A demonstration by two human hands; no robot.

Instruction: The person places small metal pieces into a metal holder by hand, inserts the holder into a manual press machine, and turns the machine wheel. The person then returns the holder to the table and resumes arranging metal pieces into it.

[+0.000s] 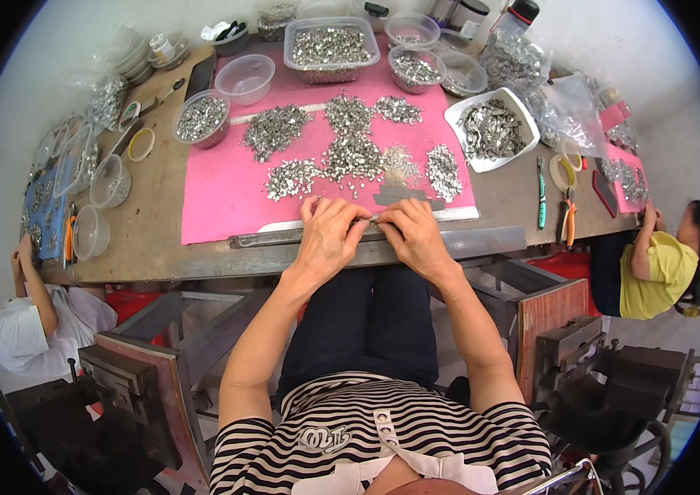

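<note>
My left hand (329, 235) and my right hand (416, 237) meet at the front edge of the bench, each with thumb and fingers pinched together. Whatever sits between the fingertips is too small and too covered to name. Under them runs a dark metal bar (266, 238) along the bench edge. Just beyond my fingers, grey strips (404, 196) lie on the pink mat (211, 202). Small silvery metal pieces lie there in several heaps, among them a middle heap (354, 157), a left one (292, 178) and a right one (444, 173).
Metal pieces fill a rectangular tub (291, 56), a white tray (529, 124) and a round tub (202, 120). Orange-handled pliers (570, 219) and a teal-handled tool (541, 194) lie right. Co-workers sit at the left (28, 330) and right (659, 264).
</note>
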